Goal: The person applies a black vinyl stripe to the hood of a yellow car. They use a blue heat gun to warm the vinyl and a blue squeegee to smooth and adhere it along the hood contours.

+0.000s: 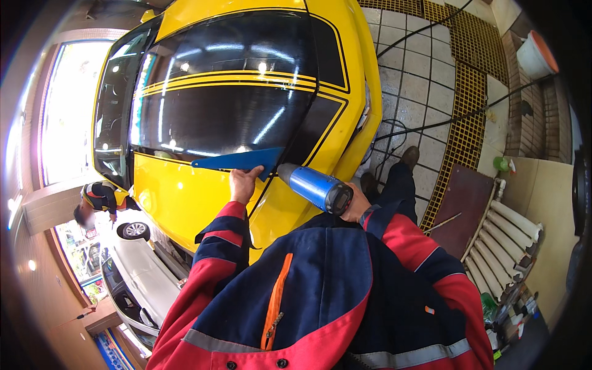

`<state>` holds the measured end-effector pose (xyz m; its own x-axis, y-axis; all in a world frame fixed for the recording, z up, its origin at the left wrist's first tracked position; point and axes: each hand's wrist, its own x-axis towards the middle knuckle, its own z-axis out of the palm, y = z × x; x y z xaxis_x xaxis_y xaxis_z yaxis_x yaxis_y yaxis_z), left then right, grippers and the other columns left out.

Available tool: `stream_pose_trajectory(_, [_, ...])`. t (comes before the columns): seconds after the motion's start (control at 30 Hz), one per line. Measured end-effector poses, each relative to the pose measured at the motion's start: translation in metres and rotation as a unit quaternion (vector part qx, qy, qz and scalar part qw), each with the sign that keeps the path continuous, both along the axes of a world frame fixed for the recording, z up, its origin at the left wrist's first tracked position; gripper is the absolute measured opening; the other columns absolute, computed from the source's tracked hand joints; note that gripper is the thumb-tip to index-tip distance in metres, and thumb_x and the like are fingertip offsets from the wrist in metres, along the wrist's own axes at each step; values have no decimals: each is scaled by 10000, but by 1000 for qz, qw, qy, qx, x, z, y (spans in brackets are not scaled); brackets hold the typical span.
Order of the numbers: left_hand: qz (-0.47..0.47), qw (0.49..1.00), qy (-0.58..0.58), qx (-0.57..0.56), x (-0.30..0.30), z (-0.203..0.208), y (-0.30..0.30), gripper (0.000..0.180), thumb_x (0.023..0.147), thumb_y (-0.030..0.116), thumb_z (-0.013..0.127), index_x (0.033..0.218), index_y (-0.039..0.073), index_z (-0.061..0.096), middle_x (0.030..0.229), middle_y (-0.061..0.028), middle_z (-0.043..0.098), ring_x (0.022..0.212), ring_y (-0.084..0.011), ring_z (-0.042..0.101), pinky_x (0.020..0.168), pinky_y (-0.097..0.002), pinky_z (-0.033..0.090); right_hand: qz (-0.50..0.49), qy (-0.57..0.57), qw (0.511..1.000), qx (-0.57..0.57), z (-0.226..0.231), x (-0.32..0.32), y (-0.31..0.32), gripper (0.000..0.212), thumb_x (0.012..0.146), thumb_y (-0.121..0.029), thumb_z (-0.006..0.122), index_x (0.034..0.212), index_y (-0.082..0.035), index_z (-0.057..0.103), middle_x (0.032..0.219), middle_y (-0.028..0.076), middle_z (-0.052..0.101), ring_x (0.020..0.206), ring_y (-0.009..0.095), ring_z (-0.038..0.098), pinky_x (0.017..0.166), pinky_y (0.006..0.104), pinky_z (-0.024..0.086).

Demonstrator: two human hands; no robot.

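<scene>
Right hand grips heat gun — nozzle points left.

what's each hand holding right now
Left hand: closed on the flat blue plastic squeegee.
Right hand: closed on the blue cylindrical heat gun.

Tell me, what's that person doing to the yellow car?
A person in a red and navy work jacket leans over a yellow car with black stripes. The left hand presses a blue squeegee flat against the bodywork at the edge of the dark film. The right hand holds a blue heat gun, its nozzle pointing at the spot beside the squeegee. Another person stands farther off by a white car.
</scene>
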<state>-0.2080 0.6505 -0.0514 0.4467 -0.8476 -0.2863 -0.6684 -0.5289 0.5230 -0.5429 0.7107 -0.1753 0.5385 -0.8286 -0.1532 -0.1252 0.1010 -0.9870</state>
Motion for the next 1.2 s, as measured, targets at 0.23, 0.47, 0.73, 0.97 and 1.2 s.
stream_pose_trajectory(0.23, [24,994,101,-18,13,24,-11,350,940,148,858,1135,-129,772,1094,-221,809,965,-262,782,923,-399,617,-58,-101,992,47,22,-18,0,405,801,-130,858,1169,-14,735,1092,160,793,1046,282,758,952,399,598])
stream_pose_trajectory(0.47, [-118,989,17,86,52,44,-57,186,979,61,802,1039,-113,771,965,-189,807,911,-253,788,869,-367,626,-76,-79,993,38,6,-29,9,408,794,-118,902,1162,-35,748,1095,129,793,1026,258,759,929,378,612])
stream_pose_trajectory(0.73, [-244,963,-60,94,42,40,-70,111,1037,26,723,994,-57,781,897,-153,797,834,-272,794,810,-370,645,-107,-92,990,-12,2,-23,12,321,801,-97,855,1102,-43,756,1020,131,793,974,264,763,896,376,606])
stream_pose_trajectory(0.97, [-249,967,-38,49,44,26,-49,124,927,53,843,925,-56,785,869,-193,788,801,-295,796,776,-401,627,-92,-136,982,93,6,-11,4,318,798,-118,815,1091,-16,747,994,159,787,952,287,764,892,382,596])
stream_pose_trajectory(1.2, [-288,950,-69,99,50,21,-50,132,950,67,822,934,-59,785,883,-190,790,813,-294,794,798,-388,628,-62,-46,996,-54,24,-12,-5,332,794,-120,814,1099,-9,744,996,168,784,950,307,762,893,388,593])
